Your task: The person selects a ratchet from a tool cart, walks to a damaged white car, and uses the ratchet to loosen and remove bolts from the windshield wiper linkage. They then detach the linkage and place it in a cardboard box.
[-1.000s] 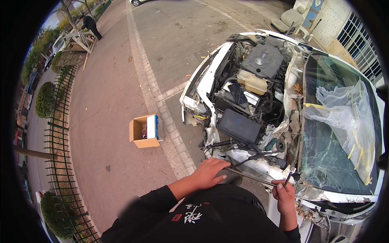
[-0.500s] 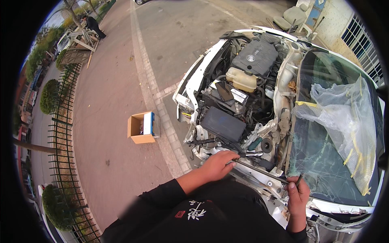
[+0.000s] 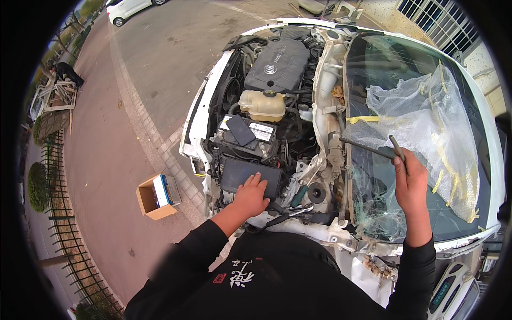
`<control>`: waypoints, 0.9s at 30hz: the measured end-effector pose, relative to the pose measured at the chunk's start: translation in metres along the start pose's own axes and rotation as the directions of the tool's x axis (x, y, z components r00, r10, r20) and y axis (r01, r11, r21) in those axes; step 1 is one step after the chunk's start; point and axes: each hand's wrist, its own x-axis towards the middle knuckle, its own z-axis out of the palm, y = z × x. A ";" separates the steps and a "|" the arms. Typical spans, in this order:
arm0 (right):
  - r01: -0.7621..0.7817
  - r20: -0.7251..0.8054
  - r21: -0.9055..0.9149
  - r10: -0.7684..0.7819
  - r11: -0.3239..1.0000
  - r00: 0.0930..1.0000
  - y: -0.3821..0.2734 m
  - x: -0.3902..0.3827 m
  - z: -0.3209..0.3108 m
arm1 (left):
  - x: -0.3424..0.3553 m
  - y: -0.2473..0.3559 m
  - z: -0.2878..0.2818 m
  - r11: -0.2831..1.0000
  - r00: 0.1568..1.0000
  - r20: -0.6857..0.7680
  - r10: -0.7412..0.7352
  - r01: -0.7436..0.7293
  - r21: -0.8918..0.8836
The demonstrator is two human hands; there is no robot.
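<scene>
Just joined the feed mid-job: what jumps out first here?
A white car's open engine bay with no bonnet, beside a shattered windscreen draped in clear plastic sheet. The right hand grips a dark metal rod over the glass; the left hand rests on a black box. A cardboard box sits on the pavement, left.

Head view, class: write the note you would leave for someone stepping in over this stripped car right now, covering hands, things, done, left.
Left hand: flat on the black box at the near side of the engine bay, gripping nothing.
Right hand: closed on a thin dark rod above the cracked windscreen.
Done: hood off, clear plastic sheet taped on the glass.
Left: rod not yet set down.
</scene>
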 end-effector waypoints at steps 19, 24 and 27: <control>0.176 0.232 -0.299 -0.108 0.938 0.967 0.069 0.245 0.143 | 0.039 0.014 0.007 0.978 0.961 0.233 -0.147 0.106 0.179; 0.181 0.249 -0.359 -0.093 0.916 0.964 0.075 0.270 0.163 | 0.041 0.015 0.015 0.971 0.959 0.224 -0.172 0.128 0.202; 0.113 0.238 -0.489 0.007 0.865 0.971 0.068 0.298 0.187 | 0.039 0.015 0.017 0.977 0.966 0.201 -0.161 0.128 0.169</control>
